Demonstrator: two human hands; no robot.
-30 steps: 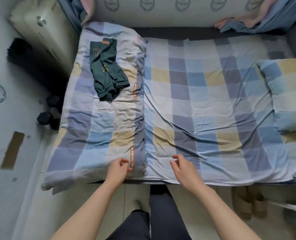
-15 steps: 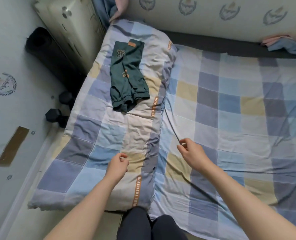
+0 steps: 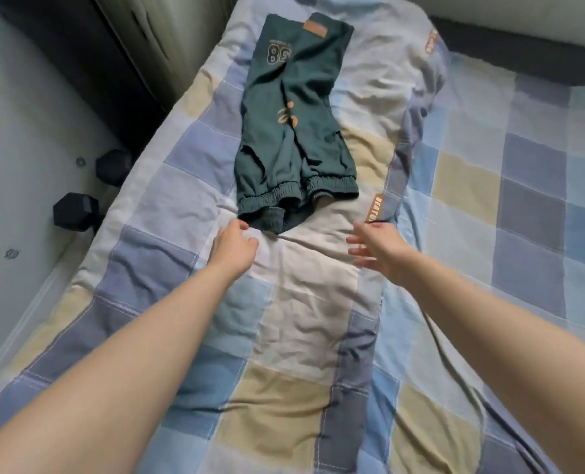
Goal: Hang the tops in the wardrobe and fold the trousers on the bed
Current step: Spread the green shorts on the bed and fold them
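Dark green trousers (image 3: 294, 124) with a tan waist patch and a printed number lie lengthwise on a folded checked quilt (image 3: 304, 302) on the bed, cuffs nearest me. My left hand (image 3: 232, 248) is just below the left cuff, fingers loosely curled, holding nothing that I can see. My right hand (image 3: 376, 248) hovers below and right of the right cuff, fingers spread and empty. Neither hand touches the trousers.
A checked sheet (image 3: 510, 200) covers the bed to the right of the quilt. Black dumbbells (image 3: 75, 213) sit on the floor left of the bed. A pale cabinet (image 3: 168, 39) stands at the bed's far left corner.
The view has moved in much closer to the trousers. Both hands have travelled forward along the quilt from near its front edge to just short of the cuffs, and the right hand's fingers have spread.
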